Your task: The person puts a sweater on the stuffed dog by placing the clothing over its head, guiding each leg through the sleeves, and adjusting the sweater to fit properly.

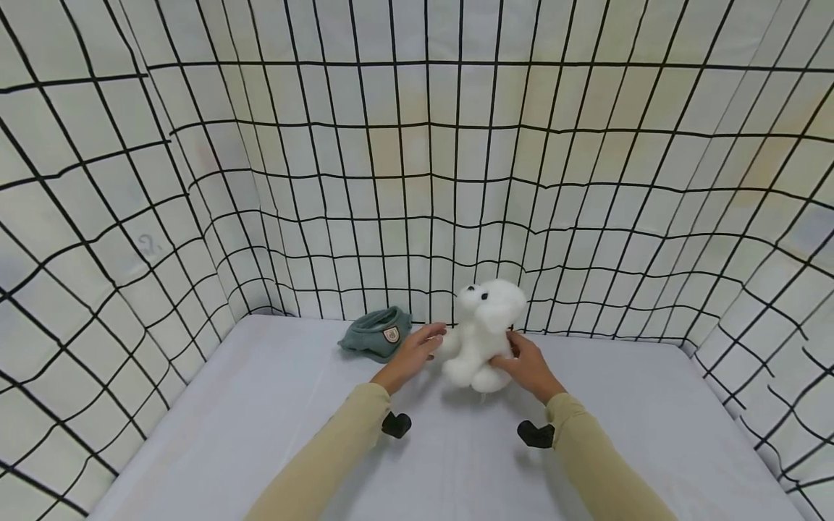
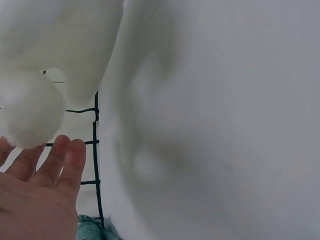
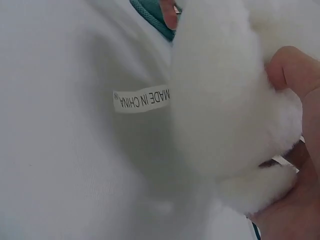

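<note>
A white stuffed animal (image 1: 485, 340) with dark eyes and nose is held upright close over the table, its face turned to the left. My right hand (image 1: 528, 362) grips its side; in the right wrist view the thumb (image 3: 290, 70) presses into the fur around one limb. A label (image 3: 142, 98) reading "MADE IN CHINA" hangs from the plush. My left hand (image 1: 417, 353) has its fingers extended at the plush's other paw (image 2: 32, 110), fingertips right at the fur. Beside the left hand lies a teal cloth garment (image 1: 378, 334) with a small badge.
White sheeting behind a black wire grid (image 1: 417, 174) encloses the back and both sides. A white-covered table (image 1: 274, 427) spreads beneath the arms. Black wrist mounts (image 1: 536, 434) stick out inward from the sleeves.
</note>
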Available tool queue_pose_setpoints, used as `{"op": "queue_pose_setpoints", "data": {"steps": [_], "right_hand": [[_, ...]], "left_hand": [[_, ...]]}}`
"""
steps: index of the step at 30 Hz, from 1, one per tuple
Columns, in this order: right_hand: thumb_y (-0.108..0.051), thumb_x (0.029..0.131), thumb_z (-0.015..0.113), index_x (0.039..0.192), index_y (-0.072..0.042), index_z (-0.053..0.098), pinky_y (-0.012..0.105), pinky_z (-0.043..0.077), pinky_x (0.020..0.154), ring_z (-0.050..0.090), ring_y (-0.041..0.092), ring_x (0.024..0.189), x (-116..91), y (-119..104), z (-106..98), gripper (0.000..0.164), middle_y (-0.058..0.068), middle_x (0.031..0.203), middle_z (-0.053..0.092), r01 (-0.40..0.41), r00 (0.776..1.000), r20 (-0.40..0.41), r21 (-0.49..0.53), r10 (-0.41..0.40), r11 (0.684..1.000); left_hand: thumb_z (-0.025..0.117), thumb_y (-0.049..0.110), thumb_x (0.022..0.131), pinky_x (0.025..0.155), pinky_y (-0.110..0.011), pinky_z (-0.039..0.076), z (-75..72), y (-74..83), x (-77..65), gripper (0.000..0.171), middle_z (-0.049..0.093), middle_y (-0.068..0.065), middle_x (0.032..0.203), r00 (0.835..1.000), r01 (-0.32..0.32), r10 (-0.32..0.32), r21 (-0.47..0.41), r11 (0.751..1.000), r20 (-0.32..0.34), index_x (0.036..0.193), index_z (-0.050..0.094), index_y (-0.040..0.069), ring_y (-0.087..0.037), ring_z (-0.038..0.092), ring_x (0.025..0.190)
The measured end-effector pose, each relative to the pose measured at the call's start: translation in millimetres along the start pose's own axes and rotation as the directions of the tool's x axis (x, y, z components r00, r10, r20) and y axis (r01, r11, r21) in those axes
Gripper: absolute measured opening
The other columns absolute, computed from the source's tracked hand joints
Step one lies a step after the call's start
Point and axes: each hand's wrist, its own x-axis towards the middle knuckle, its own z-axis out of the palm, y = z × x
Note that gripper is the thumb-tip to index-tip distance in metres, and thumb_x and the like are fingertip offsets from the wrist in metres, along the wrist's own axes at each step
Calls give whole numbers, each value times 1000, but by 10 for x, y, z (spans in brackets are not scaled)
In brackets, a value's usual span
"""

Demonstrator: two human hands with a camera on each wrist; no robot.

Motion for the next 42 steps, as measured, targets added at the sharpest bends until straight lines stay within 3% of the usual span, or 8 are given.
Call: {"op": "queue_pose_setpoints", "data": {"steps": [6,11,16,20,28,33,37,42], "right_hand": [[-25,85,72,142,-10,45,47,48,100,54,30,123,-13,-12,-13,65,14,136,56,-17,995,96,128,5,992],[-26,84,72,145,-16,42,46,46,103,52,29,128,-18,-43,-10,69,10,140,53,-45,985,171,201,10,979],[-25,84,71,146,-17,41,47,44,105,51,27,127,-33,-107,8,69,8,140,53,-75,977,214,274,16,959],[-26,86,70,148,-13,38,47,40,108,50,27,128,-30,-141,40,71,11,141,53,-105,973,227,320,31,942],[-31,87,71,140,-12,48,50,41,108,52,30,128,-13,-184,38,61,13,139,55,-72,990,134,264,38,962],[-26,82,76,121,-13,60,46,43,102,58,25,115,-27,-227,5,44,9,125,63,11,1000,-31,168,-6,986],[-18,82,76,102,-12,66,37,45,89,58,21,97,-40,-271,-1,23,7,108,66,94,986,-143,32,-89,995],[-17,90,68,102,-9,69,33,53,79,64,23,93,-59,-347,9,14,9,105,69,114,981,-148,-61,-122,992]], "left_hand": [[33,36,105,93,-38,51,3,-13,5,43,50,-5,144,999,-12,13,-29,1000,47,143,47,19,-25,52,124],[28,46,105,91,-39,53,15,-18,5,47,52,-2,141,993,9,8,-147,989,116,141,49,23,-21,53,122],[29,55,102,92,-44,53,35,-5,-12,58,51,-9,141,985,84,-37,-280,956,169,144,45,19,-20,55,118],[30,50,102,92,-48,53,66,20,-34,58,49,-15,140,979,115,-45,-357,927,197,146,40,14,-20,58,112],[31,38,102,94,-50,52,104,60,-53,54,45,-16,143,984,99,-26,-423,900,175,149,35,11,-20,56,112],[30,33,102,95,-49,51,104,51,-44,51,47,-16,140,988,84,-21,-425,901,150,147,37,11,-19,56,111],[31,30,102,96,-48,51,110,50,-40,51,46,-17,140,990,76,-18,-421,904,141,148,35,10,-19,55,111],[34,28,101,96,-47,51,113,53,-47,54,42,-18,146,993,60,-13,-414,908,116,151,30,8,-21,53,116]]}}
